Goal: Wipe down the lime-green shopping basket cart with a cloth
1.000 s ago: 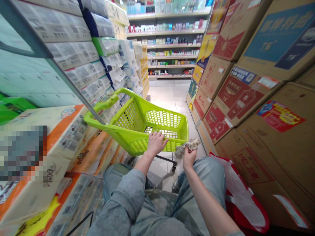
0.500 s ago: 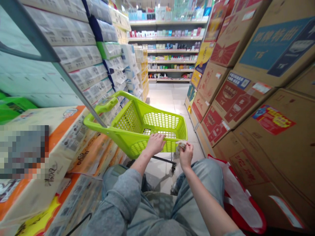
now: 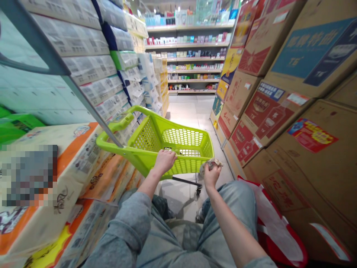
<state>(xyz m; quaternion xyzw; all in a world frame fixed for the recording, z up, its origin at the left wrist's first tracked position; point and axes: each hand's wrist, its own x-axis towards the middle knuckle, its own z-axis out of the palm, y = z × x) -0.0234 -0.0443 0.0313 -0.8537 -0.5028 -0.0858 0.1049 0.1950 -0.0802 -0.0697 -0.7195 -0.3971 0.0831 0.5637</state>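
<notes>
A lime-green shopping cart (image 3: 184,165) with a perforated basket stands before my knees, its grey handle pole slanting up to the upper left. My left hand (image 3: 165,162) is closed over the basket's near rim, fingers curled inside. At the basket's right end, my right hand (image 3: 212,175) pinches a crumpled, greyish rag (image 3: 214,163). The rag lies against the outer corner of the basket; part of it is hidden behind my fingers. One black caster (image 3: 198,190) shows below the basket.
Cardboard cartons (image 3: 304,156) rise close on my right, with a red and white bag (image 3: 273,212) at their foot. Wrapped paper packs (image 3: 83,70) are stacked on the left. A pixelated item (image 3: 30,175) lies on the low stack. Stocked shelves (image 3: 189,59) stand ahead.
My left hand has slid left along the basket rim. My right hand has shifted slightly, and the rag now sticks out further above and right of its fingers.
</notes>
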